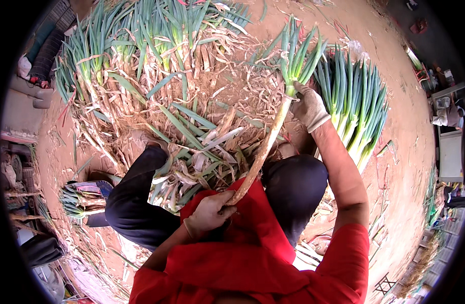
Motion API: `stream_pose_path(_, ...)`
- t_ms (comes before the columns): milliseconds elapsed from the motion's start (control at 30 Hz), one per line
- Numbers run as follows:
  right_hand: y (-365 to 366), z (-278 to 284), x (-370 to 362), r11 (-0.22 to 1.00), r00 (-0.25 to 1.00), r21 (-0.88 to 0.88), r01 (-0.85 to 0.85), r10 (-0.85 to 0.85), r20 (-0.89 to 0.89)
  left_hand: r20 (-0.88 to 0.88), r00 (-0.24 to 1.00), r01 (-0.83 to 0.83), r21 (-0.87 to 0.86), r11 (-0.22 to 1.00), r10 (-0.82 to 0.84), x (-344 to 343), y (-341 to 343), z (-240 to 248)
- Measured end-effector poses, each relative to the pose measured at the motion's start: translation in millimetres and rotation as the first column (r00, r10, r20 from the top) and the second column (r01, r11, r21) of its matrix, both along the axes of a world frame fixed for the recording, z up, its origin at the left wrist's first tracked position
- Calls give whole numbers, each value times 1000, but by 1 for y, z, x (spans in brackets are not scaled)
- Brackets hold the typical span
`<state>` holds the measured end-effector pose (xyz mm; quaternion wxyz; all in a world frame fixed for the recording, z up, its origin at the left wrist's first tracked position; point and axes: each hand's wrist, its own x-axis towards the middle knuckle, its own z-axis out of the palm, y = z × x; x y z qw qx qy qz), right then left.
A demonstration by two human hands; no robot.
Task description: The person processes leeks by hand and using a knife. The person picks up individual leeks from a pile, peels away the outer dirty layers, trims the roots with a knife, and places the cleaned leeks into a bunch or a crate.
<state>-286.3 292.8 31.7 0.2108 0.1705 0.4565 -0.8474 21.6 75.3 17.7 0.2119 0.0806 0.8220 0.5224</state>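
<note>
A long green onion (268, 137) slants across my lap, its brown-skinned stalk low and its green leaves pointing away from me. In a white work glove, my left hand (212, 212) is closed around the root end near my red shirt. My right hand (309, 105), gloved the same way, grips the stalk at the base of the leaves. Just right of that hand lies a bundle of cleaned green onions (351, 109) with pale stalks. Ahead and to the left, a large heap of unpeeled green onions (136, 55) spreads over the ground, dry skins and roots still on.
Peeled skins and cut leaves (197, 157) are piled between my legs. A smaller bunch of green onions (83, 199) sits by my left knee. A shovel blade (42, 98) shows at the far left, and a white cabinet (450, 156) stands at the right edge.
</note>
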Motion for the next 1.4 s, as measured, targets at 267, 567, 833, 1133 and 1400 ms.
stream_pose_path(267,-22,54,16,972,940,64,-227,236,-247,40,976,-218,313,924,216,-17,20,-56)
stream_pose_path(567,-77,24,23,973,975,93,-212,218,-52,-35,922,-371,210,905,386,-4,-4,-25)
stream_pose_path(833,-131,83,73,856,662,161,-491,486,-571,-360,655,-619,248,745,664,13,-12,-24)
stream_pose_path(1133,-209,75,105,465,298,749,-471,884,-362,-579,-88,-921,357,155,810,80,-165,50)
stream_pose_path(1400,-163,10,43,432,566,756,-492,819,-100,-496,-512,-856,363,-368,702,185,-418,-19)
